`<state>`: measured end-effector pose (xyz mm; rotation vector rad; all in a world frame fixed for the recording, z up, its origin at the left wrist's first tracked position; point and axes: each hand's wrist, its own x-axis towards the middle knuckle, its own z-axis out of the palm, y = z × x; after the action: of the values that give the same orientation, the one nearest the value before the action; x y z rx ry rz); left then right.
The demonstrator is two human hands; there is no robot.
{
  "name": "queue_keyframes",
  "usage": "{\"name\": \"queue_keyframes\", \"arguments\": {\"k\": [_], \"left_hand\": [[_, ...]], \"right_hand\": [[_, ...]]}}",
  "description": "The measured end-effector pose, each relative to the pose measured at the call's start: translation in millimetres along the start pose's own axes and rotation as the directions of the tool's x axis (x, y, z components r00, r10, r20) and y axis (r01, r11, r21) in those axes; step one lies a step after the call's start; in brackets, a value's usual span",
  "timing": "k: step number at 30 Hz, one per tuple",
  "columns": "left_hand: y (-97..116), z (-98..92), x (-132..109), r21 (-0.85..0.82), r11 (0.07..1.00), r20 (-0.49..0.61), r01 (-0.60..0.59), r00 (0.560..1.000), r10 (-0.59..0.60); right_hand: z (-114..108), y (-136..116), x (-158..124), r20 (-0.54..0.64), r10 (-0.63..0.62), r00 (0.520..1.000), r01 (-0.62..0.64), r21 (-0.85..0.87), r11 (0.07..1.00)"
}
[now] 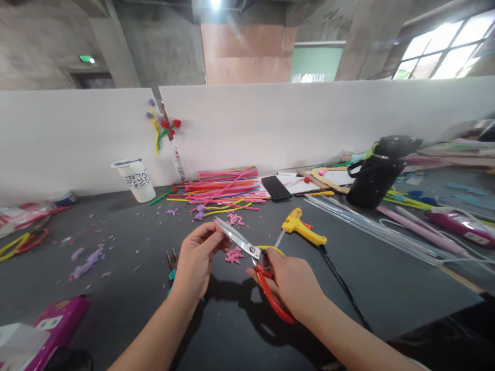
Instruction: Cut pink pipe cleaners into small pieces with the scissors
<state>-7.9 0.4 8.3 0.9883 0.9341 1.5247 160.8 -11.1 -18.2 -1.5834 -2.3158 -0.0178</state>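
Right hand [296,278]: fingers curled closed around the red handles of the scissors [252,249]; a yellow pipe cleaner [275,250] shows at the same fingers, though I cannot tell whether it is gripped.
Left hand [197,257]: thumb and index nearly together beside the blade tips; from where I stand I cannot tell what, if anything, is pinched there.
Scissors: above the worktop [154,319], between the hands, tips toward the left fingers; blades look closed or nearly so.
Pink snippets: one heap [234,255] under the blades, another [235,219] just beyond.
Glue gun [296,226]: lying beyond the right hand, cord [344,288] trailing toward the near edge.
Pliers [172,263]: partly hidden behind the left wrist.
Pipe cleaner bundle [224,188]: farther back, near the white partition [270,129].
Technique, my judgement: keep left fingertips outside the blade line; cut deeper in, nearer the pivot, for firmer bite; hold the blades square to the stem.
Caution, my judgement: sleeve or wrist could scatter the snippets; nozzle may be hot, so give it room.
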Motion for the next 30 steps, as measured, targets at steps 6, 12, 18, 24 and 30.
{"name": "queue_keyframes", "arguments": {"k": [6,12,18,24,30], "left_hand": [[0.5,-0.4,0.9,0.032,0.999,-0.001,-0.013,1.0,0.013],[1.7,0.4,1.0,0.045,0.998,0.003,0.048,0.999,-0.048],[-0.6,3.7,-2.6,0.066,0.986,0.161,0.153,0.973,-0.162],[-8.5,9.7,-9.3,0.181,0.935,0.367,0.304,0.861,-0.351],[-7.9,11.4,-11.1,0.269,0.914,0.388,0.304,0.834,-0.391]], "right_hand": [[-0.6,2.0,-0.5,-0.017,-0.009,1.0,0.008,-0.031,0.999],[-4.7,4.9,0.9,0.02,0.103,0.995,-0.104,0.089,0.991],[-6.2,6.9,6.6,0.026,0.185,0.982,-0.181,0.379,0.907],[-9.2,-3.5,10.4,0.223,0.164,0.961,-0.273,0.869,0.414],[-9.1,-8.5,13.1,0.276,0.158,0.948,-0.308,0.921,0.239]]}}
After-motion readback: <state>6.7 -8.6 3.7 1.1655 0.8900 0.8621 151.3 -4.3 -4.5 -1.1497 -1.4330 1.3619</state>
